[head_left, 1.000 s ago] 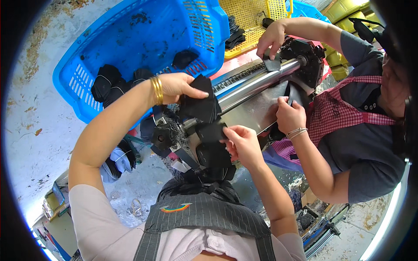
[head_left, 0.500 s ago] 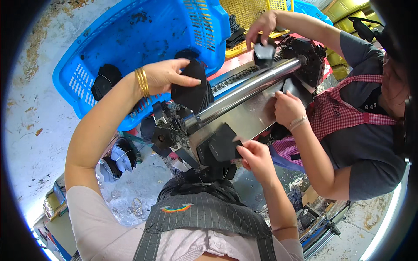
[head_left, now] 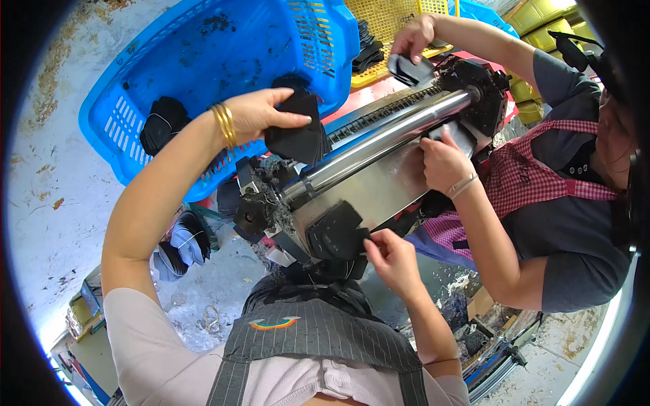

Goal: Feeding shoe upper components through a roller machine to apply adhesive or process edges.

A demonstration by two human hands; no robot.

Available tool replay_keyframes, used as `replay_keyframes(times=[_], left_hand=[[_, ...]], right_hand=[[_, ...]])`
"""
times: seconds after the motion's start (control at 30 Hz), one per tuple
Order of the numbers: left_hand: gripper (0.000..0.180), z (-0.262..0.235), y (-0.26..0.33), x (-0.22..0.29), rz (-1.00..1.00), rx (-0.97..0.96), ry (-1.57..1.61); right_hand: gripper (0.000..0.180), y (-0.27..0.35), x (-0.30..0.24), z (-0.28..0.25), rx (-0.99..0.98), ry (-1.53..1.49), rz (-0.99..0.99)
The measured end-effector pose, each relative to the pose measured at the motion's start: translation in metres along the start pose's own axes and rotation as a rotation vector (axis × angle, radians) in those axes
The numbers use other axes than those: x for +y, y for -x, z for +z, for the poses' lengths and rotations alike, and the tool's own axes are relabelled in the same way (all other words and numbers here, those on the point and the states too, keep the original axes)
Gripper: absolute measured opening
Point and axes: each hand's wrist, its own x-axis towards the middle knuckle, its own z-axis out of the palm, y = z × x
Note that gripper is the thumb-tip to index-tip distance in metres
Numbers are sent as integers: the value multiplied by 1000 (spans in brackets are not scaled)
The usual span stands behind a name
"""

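My left hand (head_left: pixel 261 118), with gold bangles at the wrist, is closed on a stack of flat black cut pieces (head_left: pixel 298 135) at the left end of the shiny metal roller (head_left: pixel 386 149). Thumb on top, the fingers go out of sight behind the stack. Lower down, my right hand (head_left: pixel 396 264) pinches the corner of a black cut piece (head_left: pixel 350 242). That piece overlaps other black pieces (head_left: pixel 328 227) on the front left of the machine's metal plate (head_left: pixel 386 193).
A blue basket (head_left: pixel 196 47) holds a tied black bundle (head_left: pixel 164 125). Behind the machine is a yellow basket (head_left: pixel 386 20). At right, a co-worker's hands (head_left: pixel 450 162) handle dark pieces at the roller. Tied bundles (head_left: pixel 189 240) sit lower left.
The piece in my right hand has shifted slightly down and tilted, uncovering more of the pieces beneath. My left hand stays nearly still. The co-worker's upper hand has lifted a dark piece off the roller.
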Motion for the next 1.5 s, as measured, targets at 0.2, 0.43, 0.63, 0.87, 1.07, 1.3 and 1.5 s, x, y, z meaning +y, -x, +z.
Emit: replay_keyframes(times=[0.2, 0.43, 0.63, 0.87, 1.07, 1.3, 1.5], left_hand=[[31, 12, -2, -4, -119, -143, 57], [24, 14, -9, -30, -286, -95, 114], [29, 3, 0, 0, -29, -7, 18], [27, 17, -6, -12, -182, -99, 47], [29, 13, -8, -26, -286, -87, 125], [37, 12, 9, 7, -6, 18, 42], [27, 17, -6, -11, -196, -106, 72]], right_hand=[[16, -45, -13, -2, -187, -584, 373], [36, -13, 3, 11, -82, 34, -71], [14, -1, 5, 1, 19, 43, -35], [22, -55, -13, 6, -270, -664, 376], [32, -15, -1, 10, -42, 39, -97], [15, -4, 6, -8, -105, -386, 222], [19, -46, -9, 13, -250, -648, 336]])
